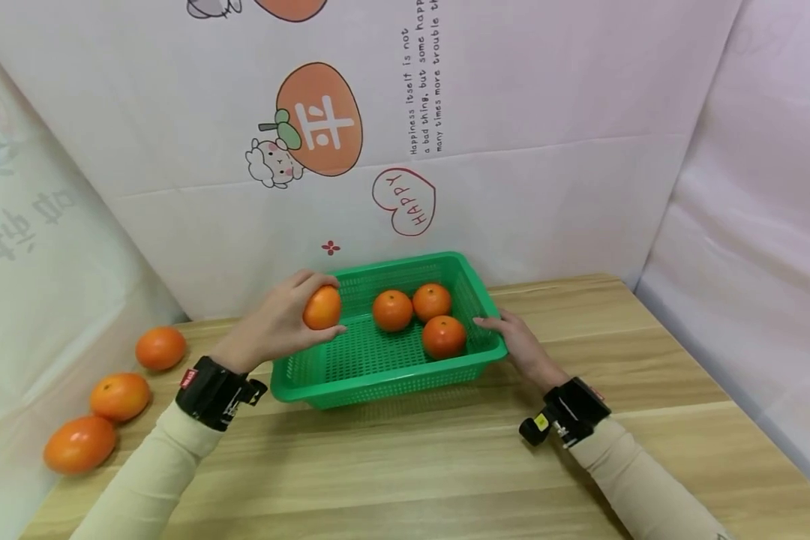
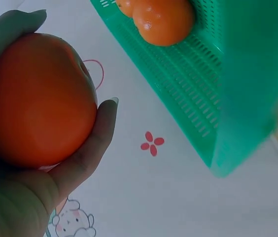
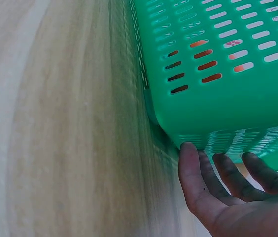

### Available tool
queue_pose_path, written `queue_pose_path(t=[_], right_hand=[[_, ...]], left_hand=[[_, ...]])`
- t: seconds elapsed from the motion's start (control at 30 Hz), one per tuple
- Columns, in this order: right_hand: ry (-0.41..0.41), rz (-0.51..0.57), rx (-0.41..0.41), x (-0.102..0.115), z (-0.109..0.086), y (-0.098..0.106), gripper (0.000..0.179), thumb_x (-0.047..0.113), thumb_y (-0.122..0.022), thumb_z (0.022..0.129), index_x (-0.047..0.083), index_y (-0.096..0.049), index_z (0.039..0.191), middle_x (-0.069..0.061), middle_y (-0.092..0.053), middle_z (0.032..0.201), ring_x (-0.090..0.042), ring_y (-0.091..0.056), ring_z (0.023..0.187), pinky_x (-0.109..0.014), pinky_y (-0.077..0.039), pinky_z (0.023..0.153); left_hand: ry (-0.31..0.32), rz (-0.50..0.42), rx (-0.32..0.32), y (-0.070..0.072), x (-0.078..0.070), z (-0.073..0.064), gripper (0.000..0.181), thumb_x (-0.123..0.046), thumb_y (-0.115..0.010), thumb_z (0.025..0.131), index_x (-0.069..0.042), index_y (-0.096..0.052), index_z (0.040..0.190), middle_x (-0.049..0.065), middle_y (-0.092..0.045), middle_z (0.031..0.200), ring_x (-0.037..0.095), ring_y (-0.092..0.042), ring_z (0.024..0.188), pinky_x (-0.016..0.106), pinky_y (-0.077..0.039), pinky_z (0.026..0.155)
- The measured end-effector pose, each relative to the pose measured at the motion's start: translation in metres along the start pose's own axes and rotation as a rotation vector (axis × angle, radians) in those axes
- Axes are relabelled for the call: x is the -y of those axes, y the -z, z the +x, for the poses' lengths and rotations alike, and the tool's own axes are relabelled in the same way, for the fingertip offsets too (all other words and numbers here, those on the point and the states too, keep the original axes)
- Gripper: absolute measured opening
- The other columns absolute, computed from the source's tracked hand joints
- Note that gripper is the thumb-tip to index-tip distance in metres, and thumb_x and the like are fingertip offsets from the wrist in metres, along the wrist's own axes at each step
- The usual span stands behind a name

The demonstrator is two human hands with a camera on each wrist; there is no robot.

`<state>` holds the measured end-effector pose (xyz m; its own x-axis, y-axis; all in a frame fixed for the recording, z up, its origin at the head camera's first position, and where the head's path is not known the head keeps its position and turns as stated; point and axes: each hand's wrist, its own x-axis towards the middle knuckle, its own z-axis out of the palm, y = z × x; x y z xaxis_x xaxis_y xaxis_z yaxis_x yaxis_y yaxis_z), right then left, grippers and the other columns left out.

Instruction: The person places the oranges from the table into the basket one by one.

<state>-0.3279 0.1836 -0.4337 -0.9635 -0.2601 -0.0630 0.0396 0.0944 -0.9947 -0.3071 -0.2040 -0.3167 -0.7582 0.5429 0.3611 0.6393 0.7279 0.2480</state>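
Note:
My left hand (image 1: 285, 315) holds a smooth, round orange-red fruit (image 1: 322, 307) at the left end of a green plastic basket (image 1: 378, 381). In the left wrist view, thumb and fingers wrap round this fruit (image 2: 43, 101), with a small dark dimple at its end. At the basket's right end my right hand (image 1: 521, 343) grips the side, thumb over the rim. The right wrist view has the fingers (image 3: 237, 180) against the slotted outer wall. Three similar fruits lie inside the basket's right half, among them one at the front (image 1: 444, 337).
Three more orange fruits stand in a slanting row along the table's left edge, the middle one (image 1: 120, 397) between the other two. Behind the wooden table (image 1: 405, 472) hangs a white printed cloth (image 1: 513, 202), with more pale cloth at both sides.

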Motion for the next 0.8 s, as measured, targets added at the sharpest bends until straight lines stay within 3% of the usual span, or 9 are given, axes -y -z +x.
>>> queue_pose_path(t=[0.3, 0.57, 0.8], right_hand=[[0.006, -0.005, -0.010, 0.001, -0.001, -0.001, 0.064, 0.027, -0.051, 0.107, -0.006, -0.034, 0.159, -0.004, -0.079, 0.106, -0.006, -0.075, 0.089, -0.022, -0.060, 0.082], [0.013, -0.044, -0.020, 0.001, -0.001, -0.002, 0.065, 0.030, -0.052, 0.107, -0.005, -0.036, 0.159, -0.025, -0.071, 0.128, -0.008, -0.073, 0.095, -0.022, -0.059, 0.084], [0.017, -0.043, -0.023, -0.002, -0.001, -0.001, 0.064, 0.029, -0.052, 0.107, -0.005, -0.037, 0.159, -0.023, -0.073, 0.124, -0.008, -0.073, 0.093, -0.022, -0.059, 0.084]], left_hand=[[-0.047, 0.002, 0.034, -0.013, -0.002, 0.026, 0.059, -0.032, -0.089, 0.084, -0.012, -0.061, 0.132, 0.012, -0.062, 0.129, 0.026, -0.066, 0.102, 0.041, -0.063, 0.083], [-0.066, -0.040, 0.047, -0.023, -0.007, 0.040, 0.056, -0.033, -0.088, 0.085, -0.013, -0.062, 0.130, 0.012, -0.062, 0.130, 0.026, -0.065, 0.103, 0.038, -0.061, 0.081], [-0.083, -0.045, 0.091, -0.036, -0.009, 0.054, 0.056, -0.036, -0.087, 0.086, -0.013, -0.062, 0.132, 0.010, -0.064, 0.131, 0.024, -0.066, 0.104, 0.039, -0.060, 0.083]])
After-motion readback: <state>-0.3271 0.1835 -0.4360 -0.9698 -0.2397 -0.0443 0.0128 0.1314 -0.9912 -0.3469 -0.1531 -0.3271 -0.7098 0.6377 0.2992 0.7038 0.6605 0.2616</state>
